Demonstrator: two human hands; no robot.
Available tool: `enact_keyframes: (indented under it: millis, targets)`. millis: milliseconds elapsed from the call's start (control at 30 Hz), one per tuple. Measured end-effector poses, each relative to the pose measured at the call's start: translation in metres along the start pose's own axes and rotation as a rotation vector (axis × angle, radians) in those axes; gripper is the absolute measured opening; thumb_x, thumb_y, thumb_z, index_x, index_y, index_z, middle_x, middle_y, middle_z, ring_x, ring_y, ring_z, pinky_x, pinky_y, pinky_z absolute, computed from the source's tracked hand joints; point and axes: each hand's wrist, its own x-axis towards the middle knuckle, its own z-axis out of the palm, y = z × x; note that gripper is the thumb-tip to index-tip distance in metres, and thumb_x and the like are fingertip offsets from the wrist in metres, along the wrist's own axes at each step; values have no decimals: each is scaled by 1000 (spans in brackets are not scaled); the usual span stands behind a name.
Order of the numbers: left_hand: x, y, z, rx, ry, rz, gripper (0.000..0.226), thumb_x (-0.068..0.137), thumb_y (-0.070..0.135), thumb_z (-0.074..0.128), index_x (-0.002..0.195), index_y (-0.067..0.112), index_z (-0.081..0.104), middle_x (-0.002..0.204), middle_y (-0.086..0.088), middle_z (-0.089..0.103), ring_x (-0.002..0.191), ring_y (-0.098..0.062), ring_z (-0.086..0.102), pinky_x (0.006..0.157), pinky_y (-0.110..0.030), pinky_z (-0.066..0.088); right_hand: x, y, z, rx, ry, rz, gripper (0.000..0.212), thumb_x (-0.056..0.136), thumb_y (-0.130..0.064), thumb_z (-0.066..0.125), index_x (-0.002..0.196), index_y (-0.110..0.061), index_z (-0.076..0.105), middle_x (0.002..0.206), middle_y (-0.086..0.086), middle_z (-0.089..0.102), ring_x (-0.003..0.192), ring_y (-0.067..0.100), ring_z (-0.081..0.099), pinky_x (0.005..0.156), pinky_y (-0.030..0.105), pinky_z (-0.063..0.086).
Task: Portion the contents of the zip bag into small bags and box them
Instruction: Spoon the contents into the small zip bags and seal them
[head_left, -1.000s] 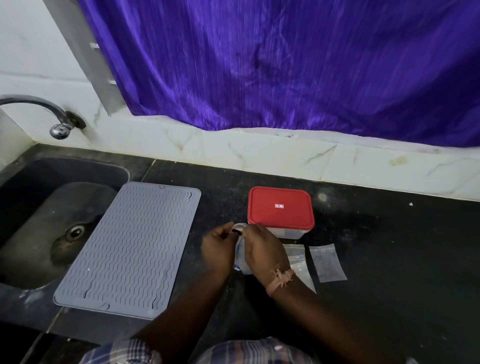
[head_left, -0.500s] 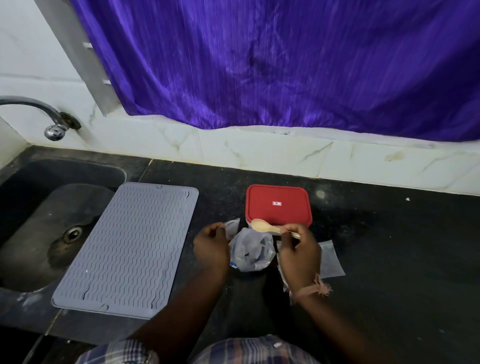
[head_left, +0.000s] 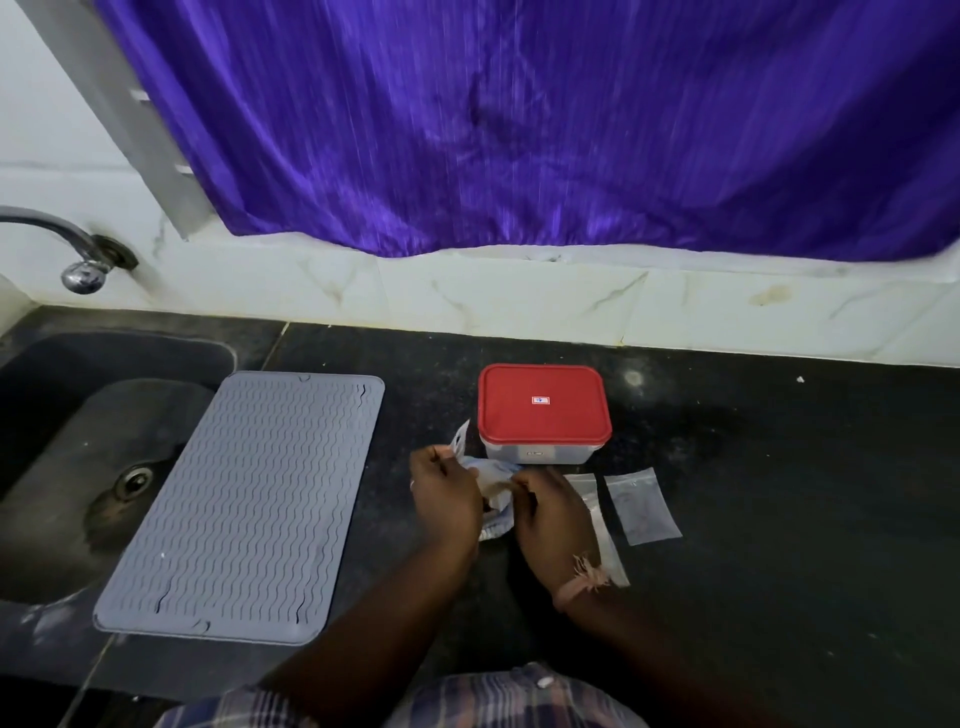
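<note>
The crumpled clear zip bag (head_left: 492, 474) sits on the black counter just in front of the closed box with the red lid (head_left: 543, 404). My left hand (head_left: 445, 496) pinches the bag's left top edge. My right hand (head_left: 551, 514) grips its right side, fingers curled at the opening. Two flat small clear bags lie to the right: one (head_left: 644, 506) in the open, the other (head_left: 597, 519) partly under my right wrist. No spoon shows.
A grey ribbed mat (head_left: 244, 506) lies left of my hands, overhanging the dark sink (head_left: 62, 467) with its tap (head_left: 83, 270). A purple curtain (head_left: 519, 130) hangs over the tiled back wall. Bare counter (head_left: 779, 493) stretches to the right.
Half a second ago my right hand held a wooden spoon over the box lid; now the spoon is out of sight and that hand is back on the zip bag.
</note>
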Motion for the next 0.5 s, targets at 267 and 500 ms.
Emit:
enact_keyframes:
  millis: [267, 500]
  targets:
    - [5, 0, -15, -182, -62, 98, 13, 110, 23, 44, 115, 18, 54, 114, 0, 67, 97, -15, 72, 86, -36, 59, 18, 1, 15, -174, -109, -67, 20, 96, -24, 51, 97, -20, 70, 98, -1, 67, 88, 16, 64, 73, 29, 51]
    - [15, -7, -17, -94, -21, 148, 10, 108, 17, 46, 111, 18, 56, 121, -5, 65, 100, -13, 69, 94, -40, 57, 15, 4, 17, -347, -128, -168, 23, 87, -17, 59, 107, -21, 70, 95, 1, 65, 81, 19, 63, 61, 27, 45]
